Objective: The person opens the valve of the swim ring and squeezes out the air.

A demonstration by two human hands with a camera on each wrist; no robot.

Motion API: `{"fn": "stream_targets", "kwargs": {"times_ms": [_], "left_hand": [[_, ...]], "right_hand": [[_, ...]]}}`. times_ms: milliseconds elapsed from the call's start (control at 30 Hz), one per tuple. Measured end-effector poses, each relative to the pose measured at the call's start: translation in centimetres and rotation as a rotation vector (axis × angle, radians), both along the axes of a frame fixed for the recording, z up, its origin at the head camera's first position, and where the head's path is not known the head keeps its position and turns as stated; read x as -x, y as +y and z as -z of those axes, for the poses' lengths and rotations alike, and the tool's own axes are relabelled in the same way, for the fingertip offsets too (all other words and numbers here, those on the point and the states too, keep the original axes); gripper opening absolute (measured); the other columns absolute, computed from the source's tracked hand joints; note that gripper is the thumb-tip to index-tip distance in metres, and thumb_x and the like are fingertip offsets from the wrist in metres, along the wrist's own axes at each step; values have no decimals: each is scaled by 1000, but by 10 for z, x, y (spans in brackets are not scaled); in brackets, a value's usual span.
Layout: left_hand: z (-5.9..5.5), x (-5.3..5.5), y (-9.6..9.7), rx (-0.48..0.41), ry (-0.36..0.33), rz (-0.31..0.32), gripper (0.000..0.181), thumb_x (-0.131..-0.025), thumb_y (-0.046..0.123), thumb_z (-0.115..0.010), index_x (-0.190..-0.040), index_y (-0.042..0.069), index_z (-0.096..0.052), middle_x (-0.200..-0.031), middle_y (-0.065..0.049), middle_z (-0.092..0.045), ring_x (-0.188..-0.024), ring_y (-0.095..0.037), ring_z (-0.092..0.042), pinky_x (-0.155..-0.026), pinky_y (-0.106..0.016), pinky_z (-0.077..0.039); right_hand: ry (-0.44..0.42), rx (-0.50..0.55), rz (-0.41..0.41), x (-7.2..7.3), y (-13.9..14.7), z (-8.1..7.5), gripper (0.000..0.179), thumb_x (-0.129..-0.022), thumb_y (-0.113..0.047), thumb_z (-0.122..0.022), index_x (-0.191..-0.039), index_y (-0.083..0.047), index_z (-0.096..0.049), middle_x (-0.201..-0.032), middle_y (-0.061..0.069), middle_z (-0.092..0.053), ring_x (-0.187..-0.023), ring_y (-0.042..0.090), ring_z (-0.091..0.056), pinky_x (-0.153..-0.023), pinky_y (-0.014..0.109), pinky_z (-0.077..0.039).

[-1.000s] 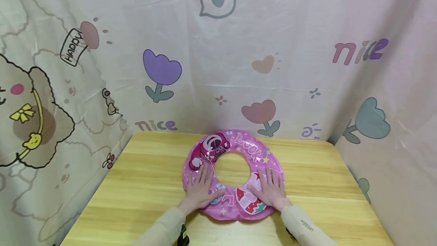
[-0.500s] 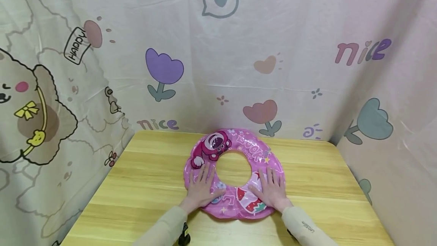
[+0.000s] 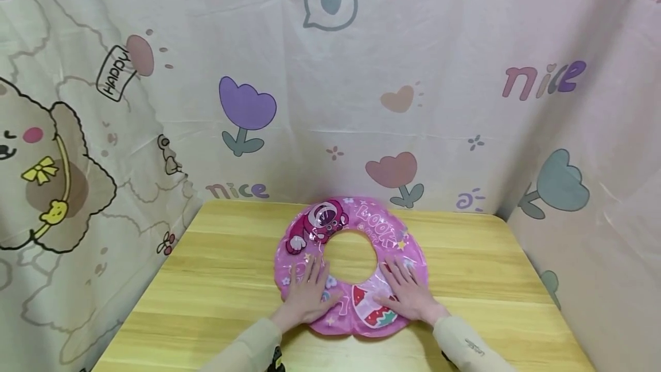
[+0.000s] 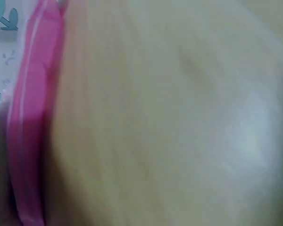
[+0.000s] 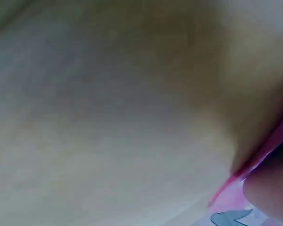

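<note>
Head view: two hands, left (image 3: 306,293) and right (image 3: 405,293), spread flat on one swim ring (image 3: 351,228).

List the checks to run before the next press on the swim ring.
1. Left hand flat on the ring: ok.
2. Right hand flat on the ring: ok.
3. Ring lies wholly on the table: ok.
4. Near rim buckled between the hands: ok, a dent shows there.
5. Valve open: cannot tell, no valve is visible.
6. Wrist views usable: not ok, both are blurred.
</note>
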State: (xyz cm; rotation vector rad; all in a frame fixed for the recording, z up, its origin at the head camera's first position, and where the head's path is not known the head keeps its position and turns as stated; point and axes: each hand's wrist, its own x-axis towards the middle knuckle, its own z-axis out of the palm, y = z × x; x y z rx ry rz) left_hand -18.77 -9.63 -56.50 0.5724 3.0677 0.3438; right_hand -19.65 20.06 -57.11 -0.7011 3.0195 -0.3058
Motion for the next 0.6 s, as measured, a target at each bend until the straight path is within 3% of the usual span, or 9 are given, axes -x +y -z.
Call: {"fn": "stream_targets", "kwargs": {"times_ms": [100, 267, 600], "left_hand": [[9, 2, -3, -4, -19, 10, 102, -90, 80, -40, -160, 8, -25, -170, -17, -12, -157, -38, -13, -121, -74, -5], [15, 1, -3, 40, 10, 25, 112, -83, 86, -44, -160, 8, -23, -170, -18, -11, -157, -39, -12, -119, -75, -7], [16, -1, -1, 96, 73, 6, 108, -84, 87, -42, -159, 11, -28, -170, -15, -14, -157, -37, -15, -119, -75, -10]], "right_hand": [[-38, -5, 17, 0, -3, 2, 87, -96, -67, -47, -160, -12, -25, -170, 13, -16, -157, 37, -15, -128, 59, -10], [-26, -14, 37, -2, -3, 5, 89, -94, -71, -48, -159, -13, -29, -170, 13, -18, -157, 38, -17, -127, 59, -12], [-24, -41, 48, -2, -6, 4, 88, -94, -72, -46, -160, -18, -26, -170, 13, -17, -157, 36, -16, -127, 60, -11]]}}
